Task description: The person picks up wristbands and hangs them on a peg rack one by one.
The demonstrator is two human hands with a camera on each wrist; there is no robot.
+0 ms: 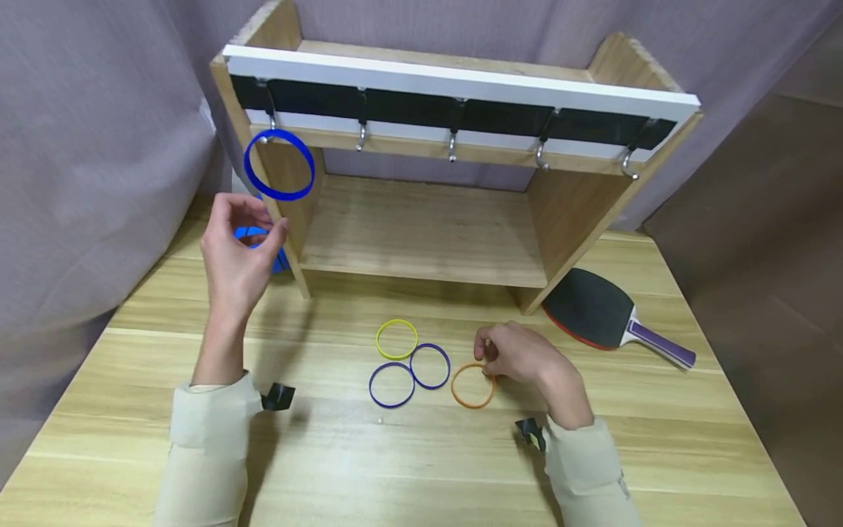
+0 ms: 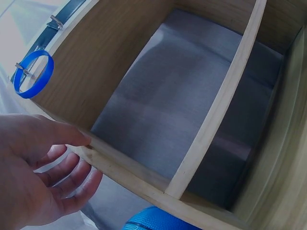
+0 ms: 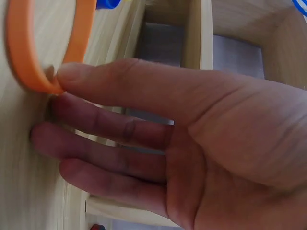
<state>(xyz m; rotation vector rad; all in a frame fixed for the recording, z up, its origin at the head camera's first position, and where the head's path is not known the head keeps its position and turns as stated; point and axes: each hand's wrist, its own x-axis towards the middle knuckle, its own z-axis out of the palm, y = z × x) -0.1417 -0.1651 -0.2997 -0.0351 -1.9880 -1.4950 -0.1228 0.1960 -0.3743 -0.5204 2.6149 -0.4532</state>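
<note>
A blue silicone wristband (image 1: 283, 195) hangs from the leftmost hook (image 1: 272, 121) of the rack. Just below it is my left hand (image 1: 237, 267), its fingers loosely bent and holding nothing. In the left wrist view, that hand's thumb lies by the edge of the shelf's side panel (image 2: 127, 175); whether it touches is unclear. My right hand (image 1: 523, 355) pinches the edge of an orange wristband (image 1: 476, 407) between thumb and index finger, low over the table. To its left lie a yellow wristband (image 1: 396, 320) and two dark blue wristbands (image 1: 430, 388).
A wooden shelf (image 1: 421, 234) stands at the back, with several metal hooks (image 1: 452, 146) along its top front. On the right lies a table tennis paddle (image 1: 586, 307), close to the shelf's foot. A blue object (image 1: 279, 260) is partly hidden behind the left panel.
</note>
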